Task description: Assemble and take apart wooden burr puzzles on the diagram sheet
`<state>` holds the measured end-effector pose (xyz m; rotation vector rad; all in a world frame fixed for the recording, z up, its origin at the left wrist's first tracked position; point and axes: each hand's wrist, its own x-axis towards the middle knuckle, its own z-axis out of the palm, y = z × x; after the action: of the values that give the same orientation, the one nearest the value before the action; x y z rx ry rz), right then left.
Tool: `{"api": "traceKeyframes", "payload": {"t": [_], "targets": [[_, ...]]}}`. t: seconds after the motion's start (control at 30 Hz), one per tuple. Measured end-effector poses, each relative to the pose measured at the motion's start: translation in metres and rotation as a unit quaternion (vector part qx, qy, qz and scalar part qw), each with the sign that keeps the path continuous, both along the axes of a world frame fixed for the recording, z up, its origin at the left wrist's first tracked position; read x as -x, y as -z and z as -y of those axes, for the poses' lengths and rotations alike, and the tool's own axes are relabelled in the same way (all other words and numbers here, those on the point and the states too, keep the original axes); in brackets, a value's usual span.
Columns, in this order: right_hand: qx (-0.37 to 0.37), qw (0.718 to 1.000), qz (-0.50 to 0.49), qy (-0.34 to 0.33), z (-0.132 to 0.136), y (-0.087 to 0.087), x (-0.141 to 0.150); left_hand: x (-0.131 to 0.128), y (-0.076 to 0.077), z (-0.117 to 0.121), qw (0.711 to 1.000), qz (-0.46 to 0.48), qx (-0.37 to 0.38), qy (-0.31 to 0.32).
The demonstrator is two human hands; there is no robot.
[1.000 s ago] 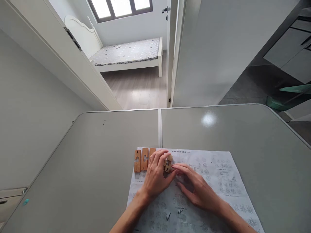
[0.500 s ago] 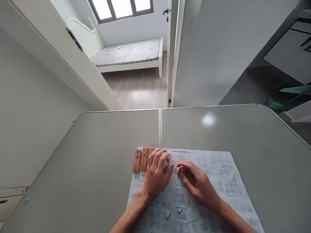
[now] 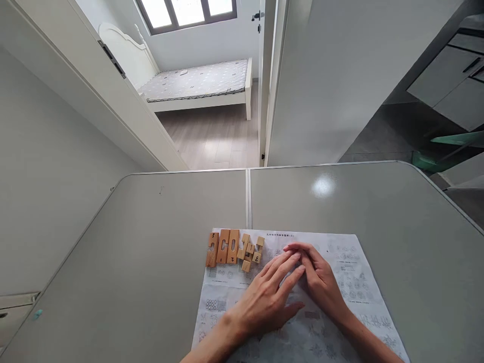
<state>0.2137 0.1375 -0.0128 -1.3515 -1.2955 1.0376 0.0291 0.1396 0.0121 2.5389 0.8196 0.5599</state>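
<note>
Several notched wooden puzzle pieces [image 3: 232, 248] with numbers on them lie in a row at the top left corner of a printed paper sheet [image 3: 351, 272] on the grey table [image 3: 151, 237]. My left hand [image 3: 270, 297] rests flat on the sheet, fingers stretched out, a little to the right of the pieces and not touching them. My right hand [image 3: 319, 277] lies beside it on the sheet, its fingers curved and meeting the left fingertips. I see nothing held in either hand.
A seam [image 3: 248, 199] runs down the middle of the table. Beyond the far edge an open door [image 3: 264, 80] leads to a room with a bed [image 3: 196, 83]. A wall stands at the left, a green chair [image 3: 446, 151] at the right.
My left hand has come off the wooden pieces and moved right and towards me, baring the whole row. My right hand has shifted a little to the right on the sheet.
</note>
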Motion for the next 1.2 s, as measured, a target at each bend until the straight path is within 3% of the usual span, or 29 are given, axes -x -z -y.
{"api": "traceKeyframes", "payload": {"t": [0.73, 0.87, 1.0, 1.2], "targets": [[-0.023, 0.999, 0.023, 0.014, 0.0, 0.003, 0.001, -0.003, -0.002, -0.004, 0.997, -0.066, 0.037, 0.025], [-0.104, 0.989, 0.09, -0.046, 0.001, -0.002, 0.006, -0.005, 0.004, -0.002, 0.998, -0.047, 0.022, 0.023], [-0.19, 0.96, 0.151, -0.141, 0.001, -0.006, 0.013, -0.006, 0.017, 0.003, 0.999, -0.046, 0.02, 0.018], [-0.233, 0.926, 0.211, -0.209, 0.001, -0.009, 0.013, -0.007, 0.025, 0.006, 0.998, -0.054, 0.025, 0.017]]}}
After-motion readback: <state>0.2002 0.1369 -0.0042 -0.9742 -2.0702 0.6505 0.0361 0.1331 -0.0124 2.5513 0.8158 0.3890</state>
